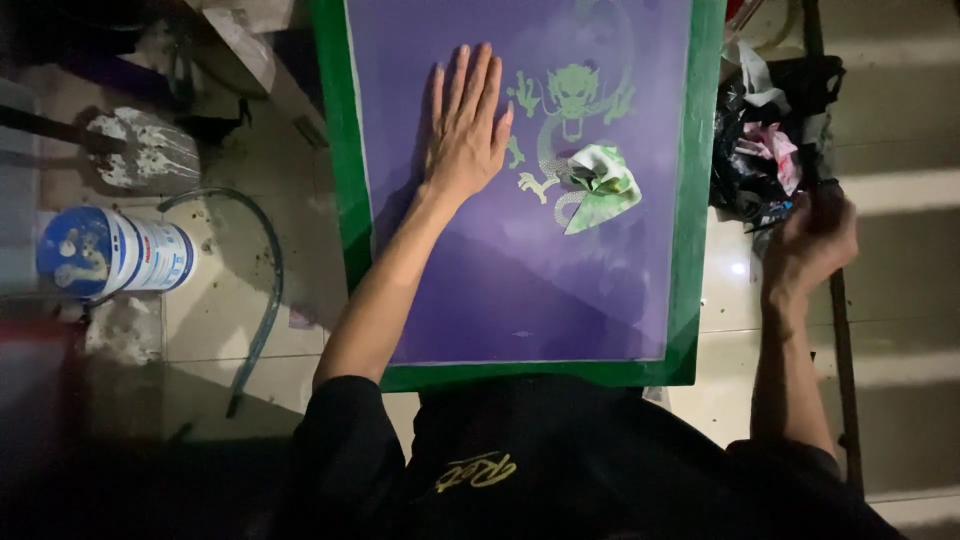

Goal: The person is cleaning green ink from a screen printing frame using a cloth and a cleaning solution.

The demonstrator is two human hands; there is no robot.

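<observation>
i see my left hand (pixel 467 125) lying flat and open, fingers spread, palm down on the purple mesh of the screen (pixel 520 270). the screen has a green frame (pixel 345 170) and fills the middle of the view, tilted a little, its near edge against my dark shirt. a pale green dragon (pixel 570 100) shows in the mesh just right of my fingertips. a crumpled rag (pixel 603 185), white and green, rests on the dragon's lower part, near my left hand but not touching it.

my right hand (pixel 812 240) is off the screen to the right, curled at the edge of a heap of black bags (pixel 765 140) on the tiled floor (pixel 215 310); it looks closed, though i cannot tell on what in this dim light.

left of the screen a blue and white can (pixel 115 253) lies on its side, with a hose (pixel 262 270) curving past it.
</observation>
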